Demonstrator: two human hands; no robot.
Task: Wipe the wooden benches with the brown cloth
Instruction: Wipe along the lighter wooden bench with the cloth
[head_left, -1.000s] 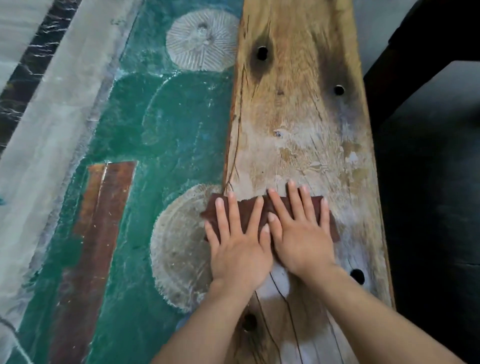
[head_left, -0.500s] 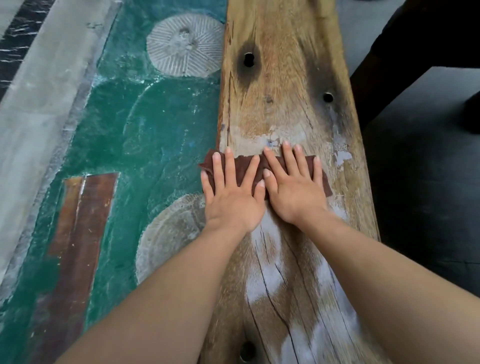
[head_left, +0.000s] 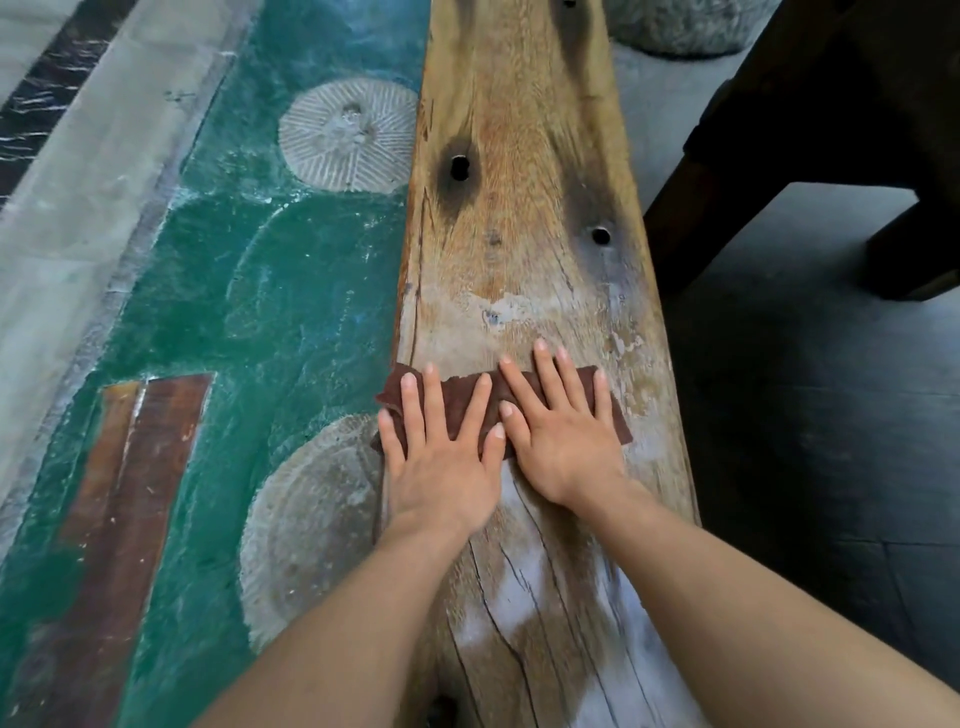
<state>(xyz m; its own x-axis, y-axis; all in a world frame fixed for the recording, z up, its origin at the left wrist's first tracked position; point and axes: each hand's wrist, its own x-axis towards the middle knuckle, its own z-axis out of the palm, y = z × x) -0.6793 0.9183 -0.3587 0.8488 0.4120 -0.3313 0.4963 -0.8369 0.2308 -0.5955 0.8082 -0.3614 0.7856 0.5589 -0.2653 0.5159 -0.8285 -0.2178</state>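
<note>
Two flat hands press a cloth on a bench.
The long wooden bench (head_left: 519, 260) runs up the middle. The brown cloth (head_left: 457, 408) lies across the bench from edge to edge, likely so one push cleans its whole width. The left hand (head_left: 441, 467) and right hand (head_left: 563, 441) lie side by side on the cloth, fingers straight and spread. They press down and grab nothing, probably to rub hard.

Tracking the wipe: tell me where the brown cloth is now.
Head view, mid-frame: the brown cloth lies across the wooden bench, pressed flat under the left hand and right hand, its left end at the bench's left edge.
</note>
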